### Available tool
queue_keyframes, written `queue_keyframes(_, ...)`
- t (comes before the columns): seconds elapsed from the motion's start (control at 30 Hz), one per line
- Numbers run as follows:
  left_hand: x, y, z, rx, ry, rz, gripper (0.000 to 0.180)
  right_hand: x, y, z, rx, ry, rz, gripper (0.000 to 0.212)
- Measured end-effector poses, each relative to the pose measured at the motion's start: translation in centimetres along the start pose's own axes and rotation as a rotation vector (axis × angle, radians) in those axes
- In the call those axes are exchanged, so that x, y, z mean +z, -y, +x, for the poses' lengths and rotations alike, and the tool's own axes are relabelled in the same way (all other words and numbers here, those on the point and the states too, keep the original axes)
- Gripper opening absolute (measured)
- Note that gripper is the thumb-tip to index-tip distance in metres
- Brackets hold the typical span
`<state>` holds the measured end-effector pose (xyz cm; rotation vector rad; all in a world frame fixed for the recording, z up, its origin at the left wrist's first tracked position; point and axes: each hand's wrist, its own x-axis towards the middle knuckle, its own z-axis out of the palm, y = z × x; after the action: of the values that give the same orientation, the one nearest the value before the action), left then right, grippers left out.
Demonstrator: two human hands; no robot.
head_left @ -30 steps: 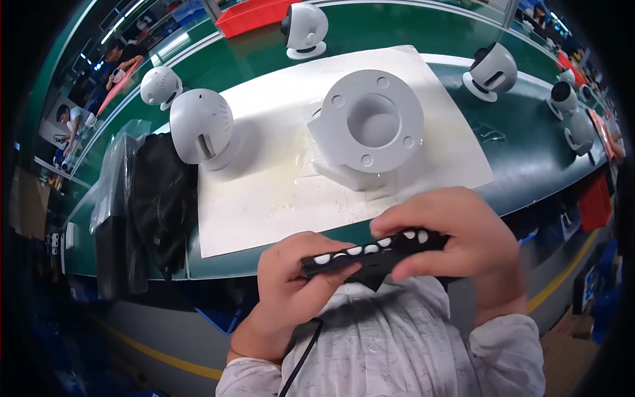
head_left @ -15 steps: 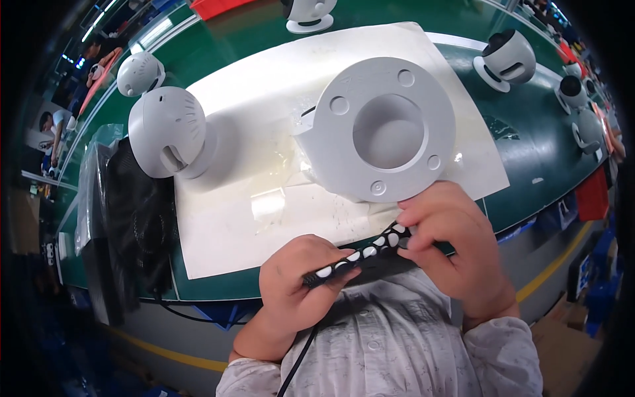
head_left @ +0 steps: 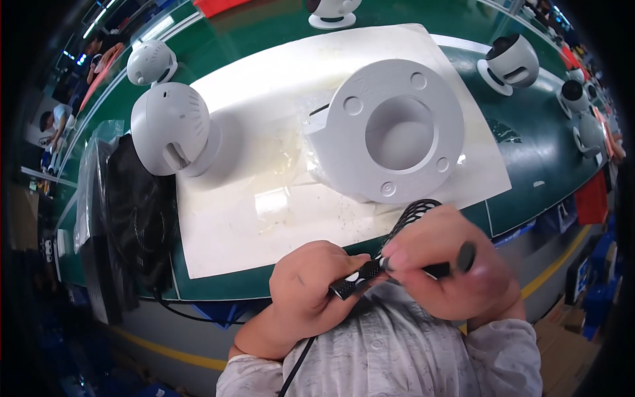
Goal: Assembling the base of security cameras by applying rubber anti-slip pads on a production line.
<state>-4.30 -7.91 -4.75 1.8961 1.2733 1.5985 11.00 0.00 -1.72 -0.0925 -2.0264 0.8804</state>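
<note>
Low in front of my chest, my left hand (head_left: 307, 284) is closed around a black piece with white spots and a finely textured end (head_left: 345, 288). My right hand (head_left: 456, 261), partly blurred, pinches the same piece close to the left fingers. A black mesh loop (head_left: 417, 212) arches above the right fingers. Also in the right hand is a dark rod with a rounded end (head_left: 466, 257); its kind is unclear. Just beyond the hands, a white camera-like housing (head_left: 390, 132) lies with its round base facing me. A black cable (head_left: 297, 367) runs down from beside my left wrist.
A white sheet (head_left: 251, 218) covers part of the green table (head_left: 218, 288). White rounded devices stand at left (head_left: 170, 129) and right (head_left: 512, 63). A black mesh bag (head_left: 139, 212) and clear plastic (head_left: 92, 192) lie at the left edge. Other people (head_left: 58, 126) work at far left.
Both hands have come closer together, the right moving down and toward the left. The black spotted piece, stretched between them before, now bends up in a loop. The rod's rounded end now shows.
</note>
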Motion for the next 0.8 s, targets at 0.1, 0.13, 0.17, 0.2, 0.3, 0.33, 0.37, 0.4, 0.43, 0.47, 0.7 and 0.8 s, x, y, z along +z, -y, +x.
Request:
queue_keyframes(0.1,-0.1,0.1,-0.1,-0.002,0.048,0.018,0.028,-1.1,1.2,0.0,-0.016,0.169,-0.039,0.014)
queue_keyframes(0.13,-0.2,0.1,-0.1,0.008,0.047,0.013,0.028,0.4,0.5,-0.6,-0.102,-0.014,0.096,0.01)
queue_keyframes(0.17,-0.3,0.2,-0.2,-0.013,0.057,0.021,0.027,0.2,0.6,-0.4,-0.107,-0.013,0.087,0.01)
queue_keyframes(0.2,-0.3,0.3,-0.1,-0.034,0.067,0.03,0.027,-0.2,0.7,-0.1,0.006,-0.083,0.063,0.007)
queue_keyframes(0.3,-0.3,0.0,0.2,-0.02,0.024,0.124,0.029,-2.3,1.5,0.5,0.345,-0.303,-0.005,0.022)
queue_keyframes(0.33,-0.1,0.0,0.1,-0.027,-0.012,0.18,0.029,-5.0,0.2,1.8,0.059,-0.085,-0.457,0.042)
queue_keyframes(0.37,0.5,0.3,0.4,-0.006,-0.096,0.202,0.029,-4.4,-1.8,2.6,-0.063,-0.263,-0.236,0.059)
queue_keyframes(0.4,0.6,0.5,0.6,-0.034,-0.08,0.188,0.027,-3.8,-1.2,3.5,0.079,-0.307,-0.253,0.066)
queue_keyframes(0.43,0.6,0.8,0.8,-0.063,-0.064,0.174,0.026,-3.5,-0.7,4.3,0.221,-0.35,-0.27,0.072)
queue_keyframes(0.47,0.5,0.9,0.9,-0.08,0.072,0.199,0.025,-4.3,-1.9,5.0,0.096,-0.273,-0.279,0.068)
queue_keyframes(0.7,1.9,0.9,1.2,0.001,0.189,0.15,0.024,-5.1,-3.1,5.5,0.3,-0.294,-0.195,0.067)
queue_keyframes(0.8,2.0,0.9,1.3,-0.019,0.243,0.169,0.025,-6.3,-4.0,5.0,0.139,-0.17,-0.297,0.067)
